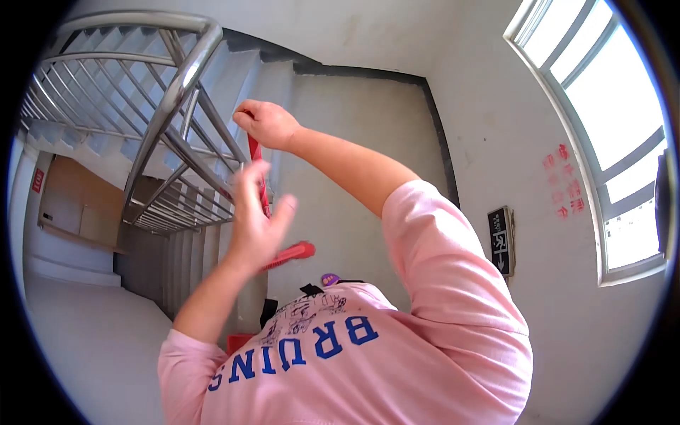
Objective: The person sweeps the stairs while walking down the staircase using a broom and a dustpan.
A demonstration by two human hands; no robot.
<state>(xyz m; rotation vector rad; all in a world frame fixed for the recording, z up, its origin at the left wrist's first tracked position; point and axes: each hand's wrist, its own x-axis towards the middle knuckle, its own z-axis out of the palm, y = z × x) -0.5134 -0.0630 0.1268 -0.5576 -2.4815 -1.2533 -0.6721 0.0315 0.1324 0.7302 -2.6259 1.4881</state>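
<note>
My right hand (268, 126) is closed in a fist around the upper end of a narrow red strip (255, 149) with dark marks. From the fist the strip hangs down and passes behind my left hand (256, 223). That hand is slightly blurred, its fingers stretched out and its thumb apart, and nothing shows in its grasp. Just below it, a long red piece with a rounded end (301, 250) sticks out to the right. Whether it joins the strip is hidden by my left hand and forearm.
A metal stair railing (188, 71) stands close on the left, beside steps (273, 92) going up and others going down. To the right are a wall, a window (602, 92) and an exit sign (500, 241). A purple slipper (329, 279) shows on the landing floor (354, 142).
</note>
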